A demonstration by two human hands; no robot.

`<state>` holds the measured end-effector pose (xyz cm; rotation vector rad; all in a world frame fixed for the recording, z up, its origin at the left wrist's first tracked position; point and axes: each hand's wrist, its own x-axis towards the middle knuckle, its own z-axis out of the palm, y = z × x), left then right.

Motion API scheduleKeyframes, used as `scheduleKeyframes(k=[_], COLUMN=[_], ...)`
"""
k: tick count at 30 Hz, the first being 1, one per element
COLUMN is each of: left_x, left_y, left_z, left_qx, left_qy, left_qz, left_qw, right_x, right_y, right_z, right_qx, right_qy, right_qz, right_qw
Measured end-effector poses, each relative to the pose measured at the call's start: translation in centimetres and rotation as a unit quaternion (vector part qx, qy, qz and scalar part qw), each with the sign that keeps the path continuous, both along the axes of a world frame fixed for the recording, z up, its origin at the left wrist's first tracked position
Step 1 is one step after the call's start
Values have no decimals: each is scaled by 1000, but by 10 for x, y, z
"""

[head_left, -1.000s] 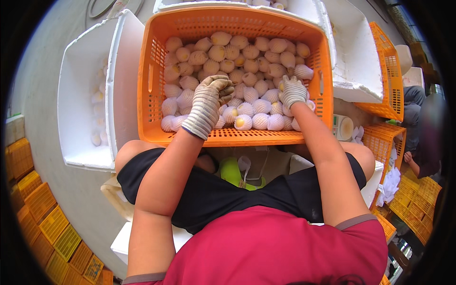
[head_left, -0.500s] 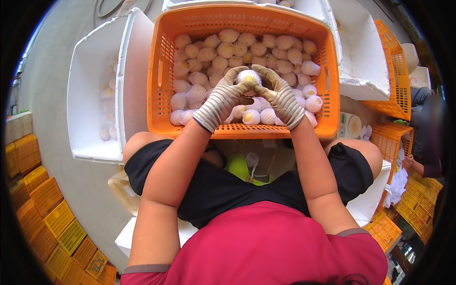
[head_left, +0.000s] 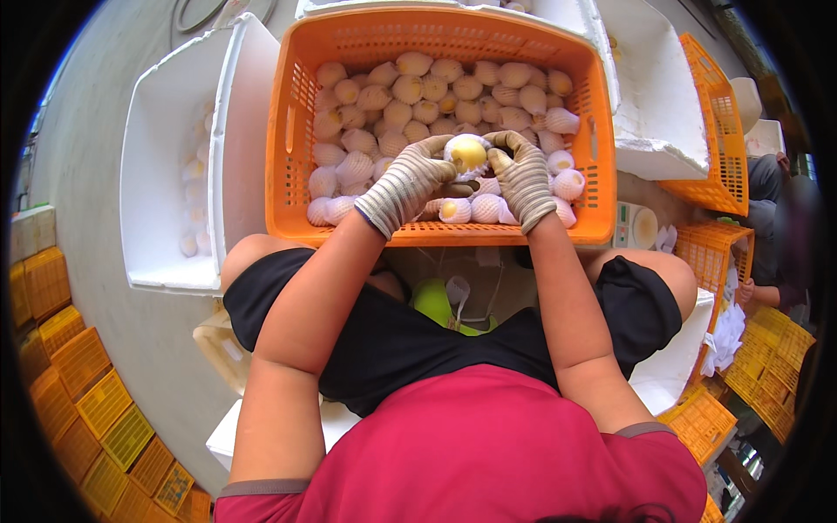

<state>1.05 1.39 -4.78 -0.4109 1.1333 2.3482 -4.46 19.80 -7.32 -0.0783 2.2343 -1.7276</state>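
Note:
A round yellow fruit [head_left: 469, 152] sits between my two gloved hands, above the near half of an orange crate [head_left: 449, 234]. White foam netting rings its edges and leaves its yellow top bare. My left hand [head_left: 411, 181], in a striped grey glove, grips the fruit from the left, thumb and fingers closed against it. From the other side my right hand [head_left: 527, 178] pinches the fruit and the net's edge between thumb and fingers. Below and beyond my hands, the crate holds many fruits in white foam nets [head_left: 397, 113], several with yellow ends showing.
White foam boxes stand left [head_left: 166, 218] and right [head_left: 654, 113] of the crate; the left one has netted fruits inside. A small scale [head_left: 636, 226] is by my right knee. At far right another person's hand [head_left: 747, 291] touches an orange crate [head_left: 711, 253]. Yellow crates [head_left: 105, 405] are stacked lower left.
The fruit has turned or its net has slipped down, so more yellow shows. My right hand has shifted from around the fruit to its right edge.

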Motion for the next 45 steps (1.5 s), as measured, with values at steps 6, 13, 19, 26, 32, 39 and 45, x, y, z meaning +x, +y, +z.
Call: scheduleKeyframes(k=[6, 13, 19, 26, 32, 39, 45], left_x=[-2, -3, -3, -6, -13, -1, -14], left_y=[-3, -5, -7, -6, -11, -6, 2], left_z=[6, 7, -3, 1, -19, -27, 2], left_qx=[29, 28, -39, -66, -4, 15, -138], left_qy=[-1, -3, -48, -84, -175, -181, 13], left_qz=[-14, -20, -9, -21, -17, 36, 211], left_qw=[999, 999, 998, 994, 984, 983, 968], right_x=[2, 1, 5, 9, 2, 33, -54], right_y=[3, 3, -1, -3, 6, -38, -39], right_z=[-3, -6, 4, 26, 8, -4, -7], right_qx=[-57, -67, -48, -130, -389, -443, -466], right_qy=[-104, -134, -87, -81, -169, -282, -443], right_qz=[-19, -25, -20, 15, -71, -48, -219], right_qw=[993, 988, 995, 988, 903, 850, 734])
